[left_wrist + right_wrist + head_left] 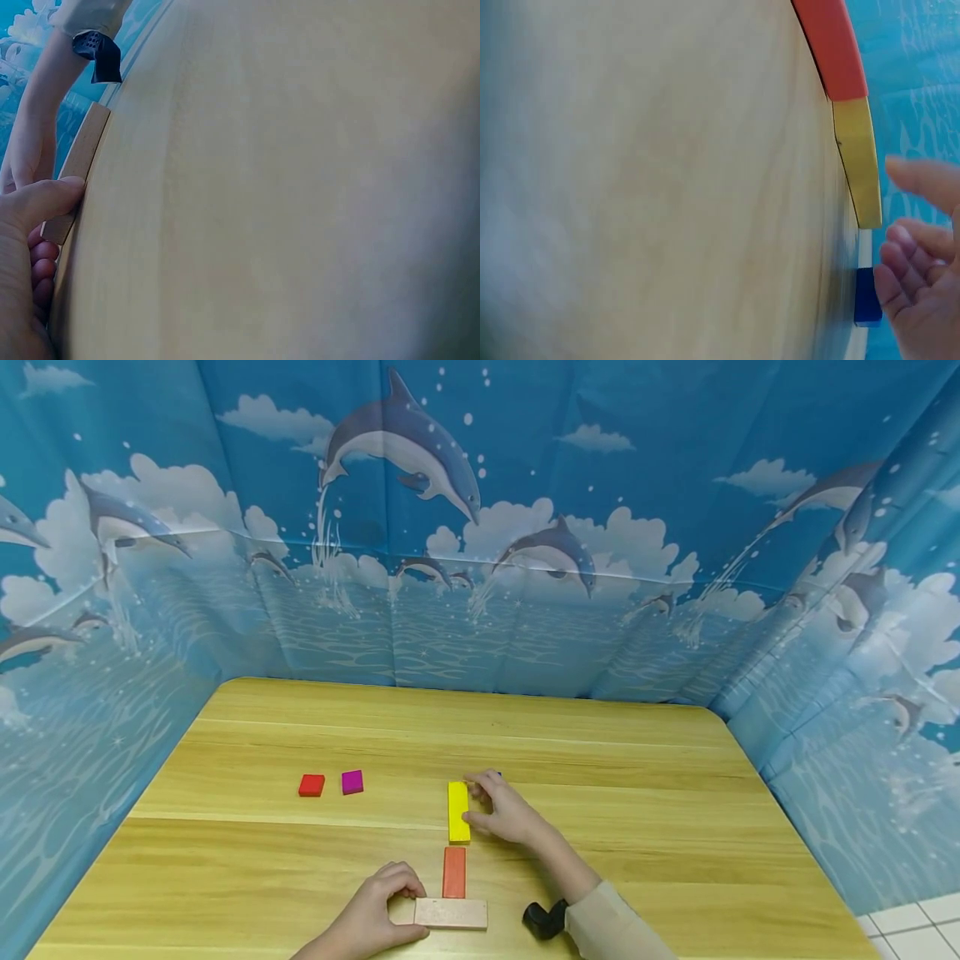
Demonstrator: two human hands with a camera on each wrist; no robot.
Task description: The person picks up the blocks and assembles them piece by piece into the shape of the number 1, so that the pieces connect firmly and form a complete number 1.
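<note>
Left hand (378, 908) grips pale block (453, 914), right hand (508, 810) beside yellow block (457, 812).

A plain, oblong wooden block (453, 914) lies toward the near edge of the surface (637, 777), its length running left to right. From its middle, a coral-red block (454, 872) points toward the far edge; just beyond, a yellow block (458, 814) lies nearly in line.
</note>
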